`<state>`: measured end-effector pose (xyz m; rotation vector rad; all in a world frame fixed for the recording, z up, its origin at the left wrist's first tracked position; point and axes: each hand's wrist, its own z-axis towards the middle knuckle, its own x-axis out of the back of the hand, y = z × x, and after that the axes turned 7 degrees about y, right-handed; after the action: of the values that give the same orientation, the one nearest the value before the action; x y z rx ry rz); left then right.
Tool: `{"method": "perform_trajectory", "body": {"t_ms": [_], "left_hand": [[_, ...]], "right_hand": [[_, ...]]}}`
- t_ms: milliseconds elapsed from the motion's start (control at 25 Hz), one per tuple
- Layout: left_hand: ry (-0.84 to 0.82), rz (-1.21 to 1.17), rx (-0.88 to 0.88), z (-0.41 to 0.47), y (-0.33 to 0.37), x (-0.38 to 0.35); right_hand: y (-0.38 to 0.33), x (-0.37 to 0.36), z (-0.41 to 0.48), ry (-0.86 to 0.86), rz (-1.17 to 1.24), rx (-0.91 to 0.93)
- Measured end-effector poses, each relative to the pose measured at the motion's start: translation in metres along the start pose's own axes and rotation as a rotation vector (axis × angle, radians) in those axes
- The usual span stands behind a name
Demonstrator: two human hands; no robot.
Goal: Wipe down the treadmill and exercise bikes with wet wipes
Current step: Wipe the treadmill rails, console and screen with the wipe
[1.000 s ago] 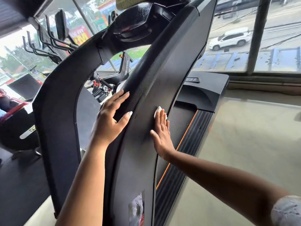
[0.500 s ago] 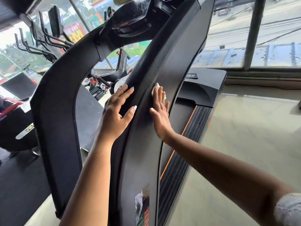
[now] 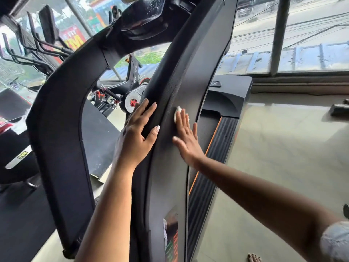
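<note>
Between the treadmill's left upright (image 3: 56,148) and right upright (image 3: 188,76) a gap opens, an exercise bike (image 3: 133,76) beyond.

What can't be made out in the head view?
All head view:
The wet wipe: mostly under the right hand; only a white corner shows.
The treadmill console: cut off by the top edge.
The motor cover label: the upright hides all but "SS".
The sticker low on the upright: blurred, unreadable.

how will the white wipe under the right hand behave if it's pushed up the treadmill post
Probably floppy: the wipe sits crumpled at the fingertips of the right hand. Likely very light, since flat fingers alone pin it to the steep treadmill post. It may drag and bunch on that matte surface.
</note>
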<state>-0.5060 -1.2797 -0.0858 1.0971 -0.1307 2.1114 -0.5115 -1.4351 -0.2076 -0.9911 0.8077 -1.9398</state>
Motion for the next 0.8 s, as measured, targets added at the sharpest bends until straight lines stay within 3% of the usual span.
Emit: {"method": "perform_trajectory", "body": {"t_ms": [80, 160, 400, 640, 800], "left_hand": [[0.002, 0.027, -0.004, -0.01, 0.0, 0.003], [0.01, 0.052, -0.001, -0.019, -0.001, 0.005], [0.095, 0.135, -0.04, -0.058, -0.002, 0.011], [0.138, 0.127, -0.088, -0.08, -0.012, 0.009], [0.23, 0.074, -0.089, -0.096, -0.012, 0.004]], "right_hand": [[-0.016, 0.003, 0.011, 0.054, 0.078, -0.084], [-0.033, -0.007, -0.005, 0.073, 0.12, -0.03], [-0.023, -0.048, -0.104, -0.094, -0.024, 0.115], [-0.034, -0.026, -0.043, 0.05, 0.133, -0.197], [-0.062, -0.049, -0.088, 0.024, 0.174, -0.075]]}}
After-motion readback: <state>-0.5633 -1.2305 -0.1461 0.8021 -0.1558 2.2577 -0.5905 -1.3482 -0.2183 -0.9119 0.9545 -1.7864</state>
